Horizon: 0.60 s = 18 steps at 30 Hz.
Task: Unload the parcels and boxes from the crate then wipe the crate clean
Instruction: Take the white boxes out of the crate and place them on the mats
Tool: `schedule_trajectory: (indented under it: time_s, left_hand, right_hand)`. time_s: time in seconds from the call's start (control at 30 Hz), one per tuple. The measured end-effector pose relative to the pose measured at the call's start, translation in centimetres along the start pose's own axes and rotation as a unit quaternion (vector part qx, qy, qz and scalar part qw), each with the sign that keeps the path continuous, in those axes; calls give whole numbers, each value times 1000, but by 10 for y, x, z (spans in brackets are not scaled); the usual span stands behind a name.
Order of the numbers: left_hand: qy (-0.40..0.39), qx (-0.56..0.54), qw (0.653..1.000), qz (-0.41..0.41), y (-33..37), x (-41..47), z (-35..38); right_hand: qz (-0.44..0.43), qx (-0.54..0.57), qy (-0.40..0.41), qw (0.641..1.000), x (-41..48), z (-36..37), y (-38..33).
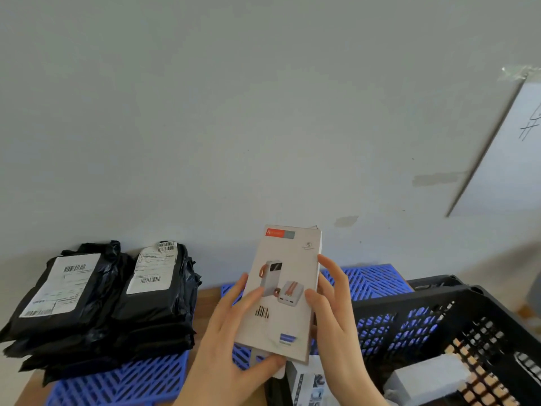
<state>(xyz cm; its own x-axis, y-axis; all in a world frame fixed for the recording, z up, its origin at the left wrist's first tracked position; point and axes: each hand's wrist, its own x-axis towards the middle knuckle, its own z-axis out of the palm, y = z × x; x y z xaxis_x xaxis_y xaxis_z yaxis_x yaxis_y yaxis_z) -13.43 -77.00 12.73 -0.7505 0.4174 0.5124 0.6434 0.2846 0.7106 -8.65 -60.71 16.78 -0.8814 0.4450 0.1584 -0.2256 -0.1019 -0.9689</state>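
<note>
Far to the left of the held carton, two stacks of black parcels sit side by side on a blue grid pallet. The left stack and the right stack each show a white shipping label with barcodes on top. The right stack lies near the left hand, not touching it.

The left hand grips the white box. Its fingers lie across the lower left of the printed face, and its thumb hooks under the bottom edge. The box is held up off every surface, nearly upright and leaning slightly to the right. It has a red tag at its top and pictures of a power bank on its face.

The right hand clasps the box's right edge, with the thumb on the face and the fingers wrapped behind.

Directly below the grip, a printed carton shows beside a black wall at the bottom edge. It appears to lie in the crate's left end, though only part of it is in view.

To the right of the hands stands the black crate. Blue pallet shows through its latticed walls. A pale grey box rests on the crate floor, down and right of the right hand.

Well above and to the right, a sheet of paper is taped to the wall.
</note>
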Motion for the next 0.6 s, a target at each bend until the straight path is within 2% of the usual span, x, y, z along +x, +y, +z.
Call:
schedule_trajectory:
  time_s: [0.23, 0.43, 0.6]
  left_hand:
    - [7, -61, 996, -69, -32, 3, -8]
    - [49, -59, 995, -69, -51, 10, -12]
    - [54, -27, 996, -67, -71, 22, -6]
  right_hand:
    - [22, -51, 12, 998, 10, 19, 16]
    - [85, -109, -70, 988, 34, 29, 26]
    - [112, -202, -103, 968, 59, 39, 32]
